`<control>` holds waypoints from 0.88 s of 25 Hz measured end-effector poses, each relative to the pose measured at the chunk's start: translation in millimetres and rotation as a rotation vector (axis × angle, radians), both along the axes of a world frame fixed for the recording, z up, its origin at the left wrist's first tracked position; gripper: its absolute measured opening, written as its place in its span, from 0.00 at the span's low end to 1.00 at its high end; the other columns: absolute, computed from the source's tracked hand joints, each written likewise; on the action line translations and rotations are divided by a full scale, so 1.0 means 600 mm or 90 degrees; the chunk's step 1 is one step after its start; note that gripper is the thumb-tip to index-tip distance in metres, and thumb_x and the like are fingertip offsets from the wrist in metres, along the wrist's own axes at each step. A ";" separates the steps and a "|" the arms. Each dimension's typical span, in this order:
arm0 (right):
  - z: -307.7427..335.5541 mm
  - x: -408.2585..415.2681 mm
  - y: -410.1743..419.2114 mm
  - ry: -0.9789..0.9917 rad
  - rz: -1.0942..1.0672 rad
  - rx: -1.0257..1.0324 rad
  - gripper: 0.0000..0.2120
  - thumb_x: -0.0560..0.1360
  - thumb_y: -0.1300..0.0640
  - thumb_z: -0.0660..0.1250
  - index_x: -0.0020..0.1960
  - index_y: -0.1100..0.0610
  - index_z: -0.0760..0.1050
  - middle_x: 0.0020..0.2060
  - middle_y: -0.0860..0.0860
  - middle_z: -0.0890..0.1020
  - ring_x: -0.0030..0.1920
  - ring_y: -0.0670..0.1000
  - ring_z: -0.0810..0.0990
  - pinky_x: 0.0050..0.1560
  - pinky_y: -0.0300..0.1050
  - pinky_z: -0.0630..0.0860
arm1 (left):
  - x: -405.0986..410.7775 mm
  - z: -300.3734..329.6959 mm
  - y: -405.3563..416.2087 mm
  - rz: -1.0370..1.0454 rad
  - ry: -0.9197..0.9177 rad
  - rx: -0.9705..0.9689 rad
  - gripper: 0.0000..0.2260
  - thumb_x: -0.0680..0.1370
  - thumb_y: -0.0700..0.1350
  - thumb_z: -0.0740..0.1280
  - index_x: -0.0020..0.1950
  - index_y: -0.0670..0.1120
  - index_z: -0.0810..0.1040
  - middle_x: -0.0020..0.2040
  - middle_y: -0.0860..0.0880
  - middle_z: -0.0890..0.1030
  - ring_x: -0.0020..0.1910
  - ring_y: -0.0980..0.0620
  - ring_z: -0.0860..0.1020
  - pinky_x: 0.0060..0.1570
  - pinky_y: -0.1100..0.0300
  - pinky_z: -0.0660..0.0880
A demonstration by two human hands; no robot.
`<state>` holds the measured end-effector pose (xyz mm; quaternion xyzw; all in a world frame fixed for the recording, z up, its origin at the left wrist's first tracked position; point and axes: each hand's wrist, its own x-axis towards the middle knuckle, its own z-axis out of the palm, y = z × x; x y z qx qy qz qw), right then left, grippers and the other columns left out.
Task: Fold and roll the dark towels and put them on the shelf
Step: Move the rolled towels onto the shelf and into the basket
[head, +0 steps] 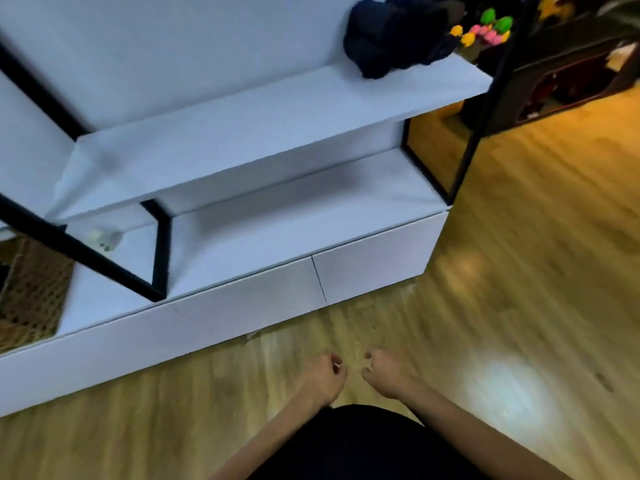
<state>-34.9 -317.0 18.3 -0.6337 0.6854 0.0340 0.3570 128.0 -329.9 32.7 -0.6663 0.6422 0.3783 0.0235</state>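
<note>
Dark towels (398, 36) lie rolled at the far right end of the white shelf (277, 123). Left hand (322, 379) and right hand (384, 374) hang loosely curled, both holding nothing. Recommendation: fetch the next towel; set rolls tight, side by side.

Place: a home, probably a living room or hallway; the blurred picture leaves the exact room uncertain.
Floor (519, 271): warm wood-look boards with a lamp glare.
Unit (346, 278): low white cabinet with two drawer fronts and a black metal frame (159, 251).
Shelf (277, 126): white board above the cabinet, with dark towels (394, 39) on its far end.
Basket (31, 289): woven, at the left.
Decor: bright flowers (485, 29) beside the shelf; dark wooden furniture (571, 74) behind.
</note>
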 end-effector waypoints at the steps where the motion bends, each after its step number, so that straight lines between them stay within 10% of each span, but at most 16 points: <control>1: 0.003 -0.012 -0.002 -0.001 -0.033 0.009 0.21 0.78 0.47 0.61 0.67 0.55 0.71 0.62 0.54 0.76 0.59 0.55 0.77 0.56 0.47 0.75 | -0.011 0.000 -0.012 -0.040 -0.011 -0.009 0.11 0.79 0.53 0.64 0.58 0.50 0.78 0.53 0.52 0.83 0.49 0.54 0.80 0.49 0.61 0.77; 11: 0.191 -0.117 -0.228 0.126 -0.185 -0.276 0.19 0.78 0.46 0.63 0.66 0.52 0.73 0.56 0.48 0.81 0.54 0.50 0.81 0.50 0.42 0.76 | -0.121 0.186 -0.296 -0.270 0.100 -0.319 0.11 0.79 0.54 0.63 0.58 0.53 0.78 0.54 0.57 0.80 0.51 0.56 0.78 0.50 0.61 0.76; 22: 0.540 -0.270 -0.580 0.239 -0.204 -0.566 0.20 0.78 0.45 0.63 0.66 0.52 0.71 0.58 0.50 0.78 0.54 0.52 0.79 0.48 0.50 0.79 | -0.284 0.483 -0.681 -0.121 0.281 -0.578 0.11 0.78 0.51 0.66 0.58 0.48 0.75 0.53 0.52 0.80 0.50 0.51 0.78 0.45 0.60 0.73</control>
